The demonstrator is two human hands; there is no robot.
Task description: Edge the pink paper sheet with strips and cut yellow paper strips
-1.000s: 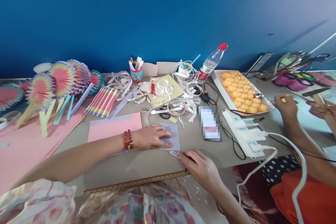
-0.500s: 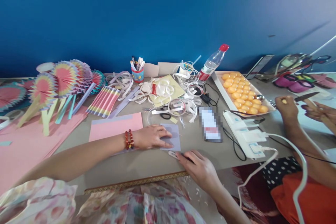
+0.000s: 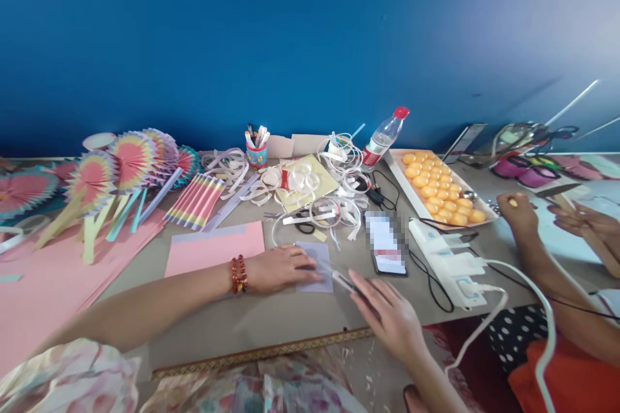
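My left hand [image 3: 283,268], with a beaded bracelet [image 3: 239,273] at its wrist, lies palm down with its fingers stretched over a small lavender paper [image 3: 317,285]. Under the same forearm is a pink sheet [image 3: 213,251] with a lavender strip near its top. My right hand [image 3: 387,316] is closed on a slim white tool with a dark part [image 3: 343,281]. Its tip is blurred by motion and points at the paper's right edge; I cannot make out its exact kind.
Paper fans [image 3: 133,161] and large pink sheets [image 3: 33,300] lie left. Behind are paper strips [image 3: 303,177], a pen cup [image 3: 256,155] and a bottle [image 3: 385,135]. A phone [image 3: 386,242], power strip [image 3: 448,264] and tray of orange balls [image 3: 438,187] are right, near a co-worker's hands [image 3: 520,216].
My right hand has lifted the white tool and moved slightly right, turning it beside the lavender paper. My left hand stays on the paper. The view has tilted up a little.
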